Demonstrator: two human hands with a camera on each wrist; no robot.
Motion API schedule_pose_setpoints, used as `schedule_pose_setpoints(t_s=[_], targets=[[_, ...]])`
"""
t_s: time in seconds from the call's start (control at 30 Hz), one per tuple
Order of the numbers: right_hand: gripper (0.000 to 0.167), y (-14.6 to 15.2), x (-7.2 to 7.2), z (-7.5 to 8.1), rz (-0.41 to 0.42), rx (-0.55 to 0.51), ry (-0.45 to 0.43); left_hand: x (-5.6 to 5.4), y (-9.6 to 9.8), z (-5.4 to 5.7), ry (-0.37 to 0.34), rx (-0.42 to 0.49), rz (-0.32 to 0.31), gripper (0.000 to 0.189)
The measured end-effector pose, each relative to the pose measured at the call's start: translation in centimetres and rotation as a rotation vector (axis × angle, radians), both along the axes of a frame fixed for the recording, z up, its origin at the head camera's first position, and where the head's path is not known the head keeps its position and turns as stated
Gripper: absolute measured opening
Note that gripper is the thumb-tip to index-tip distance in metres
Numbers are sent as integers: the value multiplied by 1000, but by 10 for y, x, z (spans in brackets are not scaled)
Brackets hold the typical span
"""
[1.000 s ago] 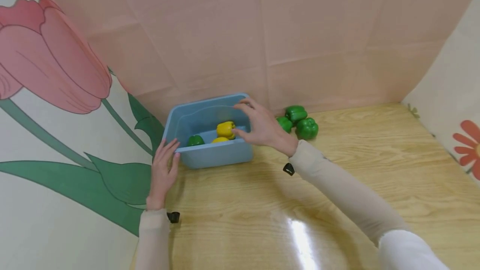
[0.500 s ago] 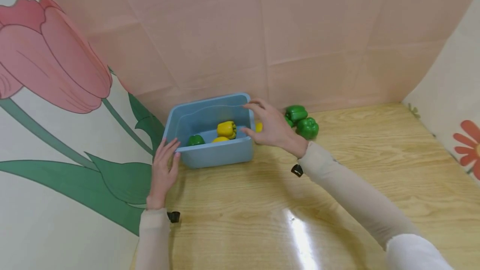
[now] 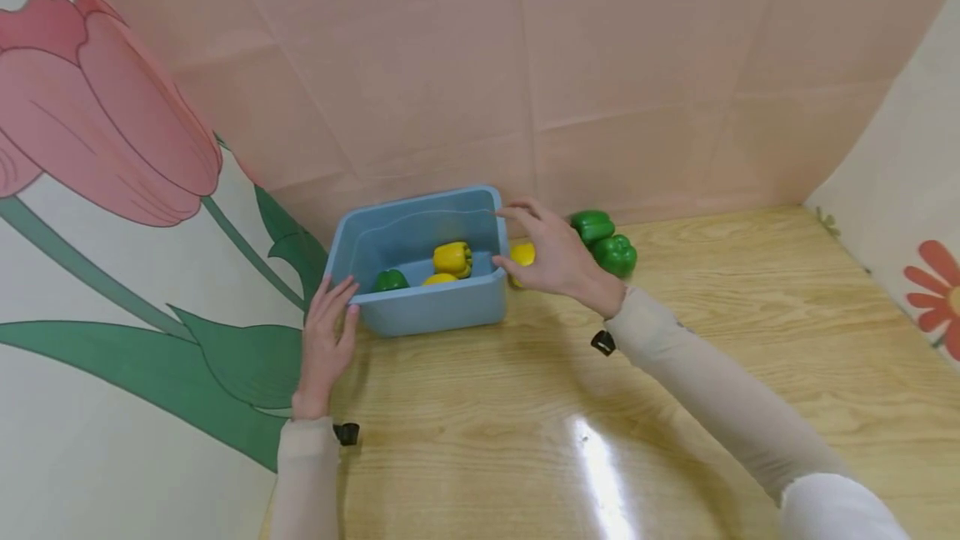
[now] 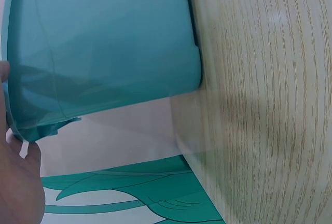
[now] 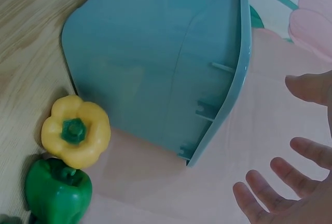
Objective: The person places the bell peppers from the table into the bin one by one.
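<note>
At its front left corner, a blue plastic bin point(image 3: 431, 312) is held by my left hand point(image 3: 326, 344), fingertips over the rim and thumb at the front. In the left wrist view, part of that hand point(image 4: 21, 182) shows at the bin's corner. Inside the bin lie a yellow bell pepper point(image 3: 452, 259), another yellow one point(image 3: 440, 279) partly hidden, and a green bell pepper point(image 3: 391, 280). My right hand point(image 3: 558, 257) hovers by the right rim, holding nothing; its fingers are spread in the right wrist view. Below it sits a yellow bell pepper point(image 5: 76, 131), close beside the bin.
Green bell peppers point(image 3: 615, 256) are grouped right of the bin, partly behind my right hand. One green pepper point(image 5: 58, 190) touches the outside yellow one. A pink cloth backdrop point(image 3: 637, 65) rises behind the wooden table point(image 3: 480, 423). A wall with a printed tulip point(image 3: 127, 107) stands at left.
My right hand has moved right, from above the bin to just outside its right rim, uncovering the yellow pepper there. My left hand and the bin stay in place.
</note>
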State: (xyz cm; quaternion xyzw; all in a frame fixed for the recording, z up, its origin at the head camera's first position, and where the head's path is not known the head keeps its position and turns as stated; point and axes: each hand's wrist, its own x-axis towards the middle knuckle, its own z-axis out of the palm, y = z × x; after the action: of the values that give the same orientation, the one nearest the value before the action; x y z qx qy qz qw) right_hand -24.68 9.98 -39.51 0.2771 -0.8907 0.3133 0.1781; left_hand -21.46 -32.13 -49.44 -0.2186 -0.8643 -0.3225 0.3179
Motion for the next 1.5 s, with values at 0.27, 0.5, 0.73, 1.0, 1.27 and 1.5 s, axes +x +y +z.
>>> schedule_pose_setpoints(t_s=[0.27, 0.5, 0.73, 1.0, 1.27, 1.5], targets=[[73, 10, 2, -2, -20, -5, -20, -1, -1, -1, 6, 2, -2, 38], [74, 20, 1, -8, -34, -27, -14, 0, -1, 0, -2, 0, 7, 36], [74, 30, -2, -12, -49, -13, -5, 2, -1, 1, -19, -12, 18, 37], [71, 42, -5, -15, -80, -9, 57, 2, 0, 2, -18, -10, 14, 37], [70, 52, -11, -23, -105, 25, 115, 2, -1, 3, -25, -19, 18, 37], [68, 58, -13, -29, -112, 42, 105, 2, -1, 2, -35, -14, 15, 37]])
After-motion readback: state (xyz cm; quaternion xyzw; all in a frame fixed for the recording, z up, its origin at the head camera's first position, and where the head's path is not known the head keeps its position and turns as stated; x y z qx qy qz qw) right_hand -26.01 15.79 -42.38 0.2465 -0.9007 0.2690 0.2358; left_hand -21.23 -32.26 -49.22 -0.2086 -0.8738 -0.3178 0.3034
